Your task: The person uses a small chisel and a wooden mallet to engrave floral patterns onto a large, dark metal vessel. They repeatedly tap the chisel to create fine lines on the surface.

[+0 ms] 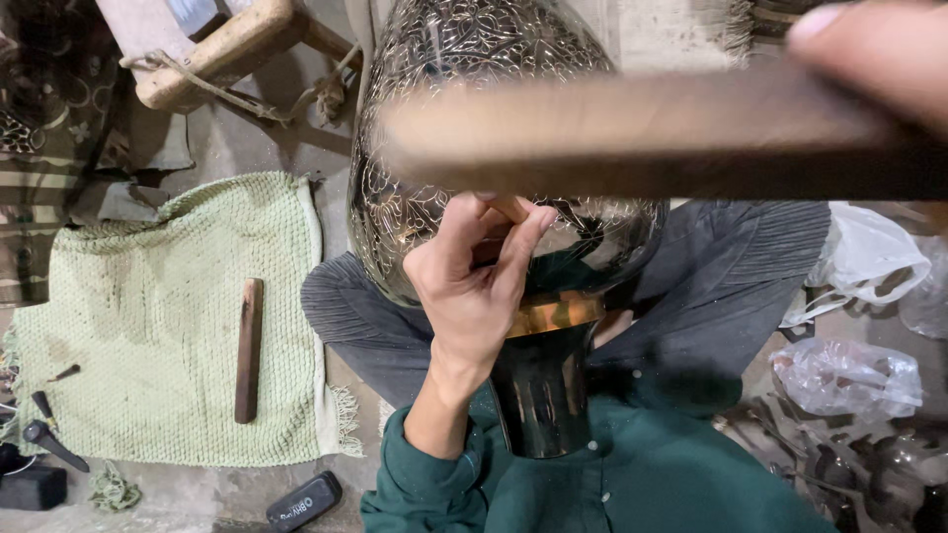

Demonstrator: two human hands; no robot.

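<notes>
A large metal vase (449, 59) with fine engraved floral patterns lies across my lap, its black neck (541, 395) and brass band (553, 314) pointing toward my green shirt. My left hand (474, 286) presses against the vase's belly, fingers pinched on a small chisel (510, 208) whose tip meets the metal. Only the fingers of my right hand (874, 49) show, at the top right. They grip a long wooden bar (642, 138), which is blurred and stretches across the vase above my left hand.
A pale green woven mat (148, 296) lies on the floor to the left with a flat wooden stick (249, 347) on it. Small hand tools (44, 434) and a black case (304, 501) sit near its edge. Plastic bags (849, 375) are on the right, and a wooden stool (217, 49) stands behind.
</notes>
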